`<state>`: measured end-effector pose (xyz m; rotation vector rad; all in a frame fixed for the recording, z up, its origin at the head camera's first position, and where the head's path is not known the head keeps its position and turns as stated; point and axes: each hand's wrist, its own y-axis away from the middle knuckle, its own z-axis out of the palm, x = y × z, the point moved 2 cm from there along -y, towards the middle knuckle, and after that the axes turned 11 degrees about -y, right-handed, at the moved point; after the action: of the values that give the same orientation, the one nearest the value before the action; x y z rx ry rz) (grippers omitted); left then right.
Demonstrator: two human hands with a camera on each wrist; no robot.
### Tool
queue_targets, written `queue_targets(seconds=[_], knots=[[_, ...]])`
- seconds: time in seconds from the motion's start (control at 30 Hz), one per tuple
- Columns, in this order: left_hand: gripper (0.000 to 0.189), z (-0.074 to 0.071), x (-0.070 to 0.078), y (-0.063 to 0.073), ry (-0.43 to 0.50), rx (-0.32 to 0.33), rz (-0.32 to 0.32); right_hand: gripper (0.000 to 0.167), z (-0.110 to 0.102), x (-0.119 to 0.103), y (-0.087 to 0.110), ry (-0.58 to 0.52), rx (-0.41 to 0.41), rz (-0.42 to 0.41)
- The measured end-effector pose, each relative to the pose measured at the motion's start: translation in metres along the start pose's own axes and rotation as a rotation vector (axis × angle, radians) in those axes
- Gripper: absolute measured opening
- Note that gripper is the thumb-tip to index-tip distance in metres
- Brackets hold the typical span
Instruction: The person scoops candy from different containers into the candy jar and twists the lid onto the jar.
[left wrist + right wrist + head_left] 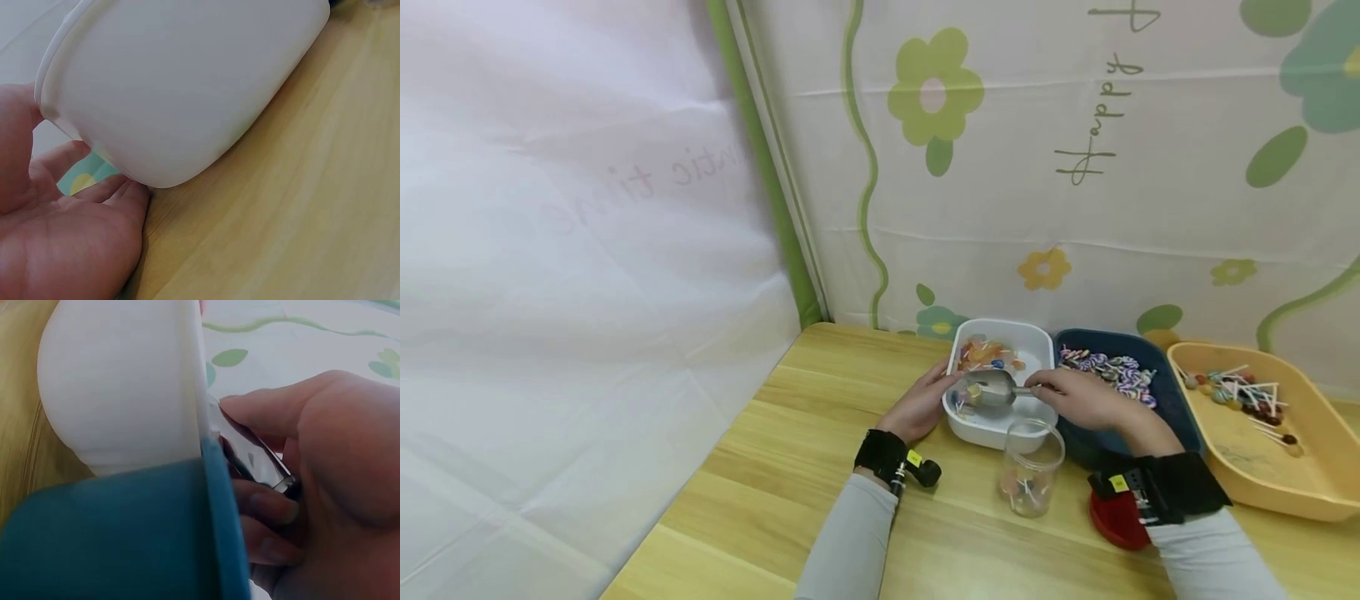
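My right hand (pixel 1086 398) grips the handle of a metal scoop (pixel 994 388) over the white plastic bin (pixel 1000 433). Wrapped candies lie at the scoop's mouth, and orange lollipops (pixel 985 354) lie at the bin's far end. In the right wrist view, thumb and fingers wrap the scoop handle (pixel 284 485) beside the bin rims. My left hand (pixel 917 404) holds the white bin at its left side. The left wrist view has the thumb at the bin's rim and the fingers against its lower wall (pixel 181 94). A clear plastic cup (pixel 1032 467) with a few lollipops stands in front.
Right of the white bin stands a dark blue bin (pixel 1176 408) with purple-striped lollipops (pixel 1112 372). Beyond it, a yellow bin (pixel 1322 450) holds assorted lollipops (pixel 1236 387). A red lid (pixel 1116 521) lies on the wooden table (pixel 760 467) under my right wrist. A printed curtain (pixel 985 208) hangs behind.
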<state>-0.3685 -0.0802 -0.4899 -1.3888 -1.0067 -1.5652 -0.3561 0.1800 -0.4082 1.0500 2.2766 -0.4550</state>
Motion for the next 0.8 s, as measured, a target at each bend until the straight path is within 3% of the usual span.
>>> queue_targets(seconds=[0.27, 0.5, 0.8], knots=[[0.061, -0.001, 0.0, -0.001, 0.003, 0.012, 0.003, 0.029, -0.008, 0.006, 0.002, -0.182, -0.061, -0.031], [0.061, 0.0, 0.001, 0.0, -0.019, 0.038, -0.016, 0.03, -0.014, 0.01, 0.01, -0.261, -0.094, -0.022], [0.06, 0.0, 0.001, 0.001, -0.009, 0.027, -0.008, 0.031, -0.013, 0.022, 0.012, -0.404, -0.167, -0.042]])
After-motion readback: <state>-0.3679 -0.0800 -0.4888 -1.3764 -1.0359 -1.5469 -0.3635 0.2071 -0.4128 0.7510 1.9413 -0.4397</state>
